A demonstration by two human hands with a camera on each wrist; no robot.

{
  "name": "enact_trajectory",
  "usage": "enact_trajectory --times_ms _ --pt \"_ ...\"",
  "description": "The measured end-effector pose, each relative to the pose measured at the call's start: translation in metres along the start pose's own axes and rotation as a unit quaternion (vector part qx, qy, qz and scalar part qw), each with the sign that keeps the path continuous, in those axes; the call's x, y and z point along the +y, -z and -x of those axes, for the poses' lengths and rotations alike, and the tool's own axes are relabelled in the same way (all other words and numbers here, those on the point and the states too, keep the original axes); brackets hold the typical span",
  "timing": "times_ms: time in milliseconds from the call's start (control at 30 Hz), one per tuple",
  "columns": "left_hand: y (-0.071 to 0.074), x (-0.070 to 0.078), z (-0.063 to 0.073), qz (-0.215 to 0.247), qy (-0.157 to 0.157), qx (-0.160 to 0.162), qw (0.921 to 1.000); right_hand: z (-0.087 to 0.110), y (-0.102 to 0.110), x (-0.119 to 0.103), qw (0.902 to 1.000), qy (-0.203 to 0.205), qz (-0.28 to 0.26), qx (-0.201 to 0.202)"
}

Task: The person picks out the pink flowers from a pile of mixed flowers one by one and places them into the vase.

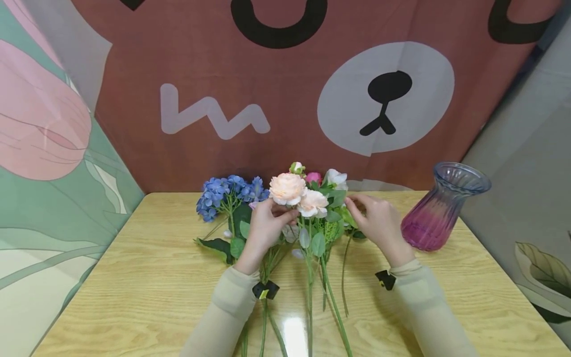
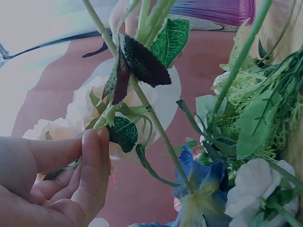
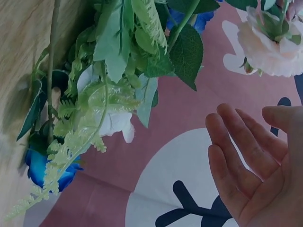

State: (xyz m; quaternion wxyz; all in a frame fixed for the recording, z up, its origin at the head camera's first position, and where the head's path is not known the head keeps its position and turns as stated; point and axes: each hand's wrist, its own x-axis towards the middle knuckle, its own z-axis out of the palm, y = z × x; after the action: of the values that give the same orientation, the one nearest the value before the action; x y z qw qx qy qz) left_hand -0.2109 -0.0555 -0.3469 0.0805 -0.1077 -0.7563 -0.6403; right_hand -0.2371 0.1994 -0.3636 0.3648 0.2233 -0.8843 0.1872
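My left hand point(image 1: 264, 227) pinches a thin green stem just below pale peach roses point(image 1: 287, 188); the left wrist view shows the thumb and index finger meeting on that stem point(image 2: 102, 120). The spray also bears a small bud point(image 1: 297, 168) at its top. To its right, my right hand point(image 1: 380, 220) is raised beside green leaves point(image 1: 336, 198). In the right wrist view its fingers point(image 3: 248, 142) are loosely extended with nothing between them. A white flower point(image 1: 336, 178) and a pink one point(image 1: 314, 177) show behind the peach roses.
Blue hydrangea point(image 1: 214, 198) lies at the back left of the wooden table point(image 1: 169, 277). A ribbed glass vase point(image 1: 428, 223), clear to purple-pink, stands at the right. Several loose stems point(image 1: 334, 302) stretch toward the front edge. A blue rose point(image 3: 49, 168) shows in the right wrist view.
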Motion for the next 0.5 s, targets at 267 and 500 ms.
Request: enact_trajectory --times_ms 267,500 --pt "0.0016 0.0046 -0.0043 0.049 -0.001 0.015 0.9987 -0.0012 0.0022 -0.0007 0.9998 -0.012 -0.017 -0.005" --pt "-0.0023 0.0082 -0.0053 0.103 -0.009 0.024 0.9944 -0.0019 0.0035 0.0012 0.9996 -0.016 -0.020 -0.008"
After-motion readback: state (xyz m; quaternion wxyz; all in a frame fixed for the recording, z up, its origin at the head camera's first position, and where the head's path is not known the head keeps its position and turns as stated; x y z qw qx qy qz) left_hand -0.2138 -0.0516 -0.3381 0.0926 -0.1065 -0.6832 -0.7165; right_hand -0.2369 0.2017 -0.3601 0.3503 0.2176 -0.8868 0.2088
